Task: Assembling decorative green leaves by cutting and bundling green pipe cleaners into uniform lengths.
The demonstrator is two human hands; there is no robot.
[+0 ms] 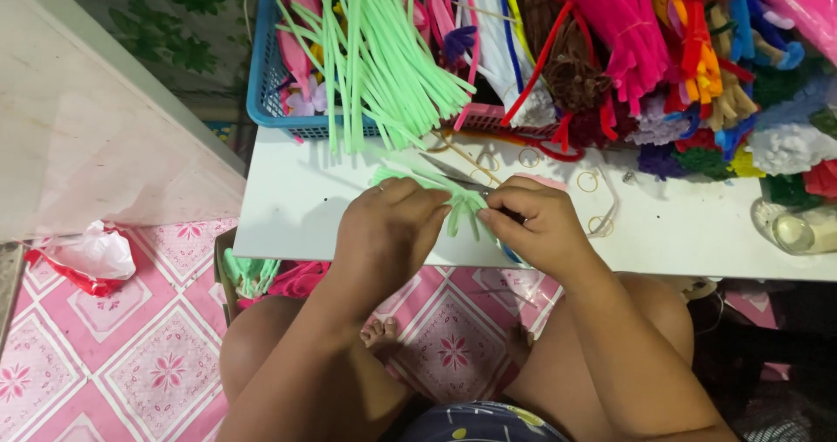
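Note:
My left hand (390, 231) pinches a small bunch of light green pipe cleaner pieces (460, 207) over the front edge of a white table (296, 207). My right hand (534, 224) grips the same green pieces from the right, and something dark shows between its fingers. Scissors (449, 173) lie on the table just behind my hands, blades pointing left. A long bundle of light green pipe cleaners (384, 58) spills from a blue basket (263, 93) toward my hands.
Piles of pink, red, blue, brown and white pipe cleaners (628, 41) fill the table's back. Rubber bands (588, 180) lie near my right hand. A clear jar (802, 228) sits at the right edge. A crumpled white-and-red bag (87, 255) lies on the pink tiled floor.

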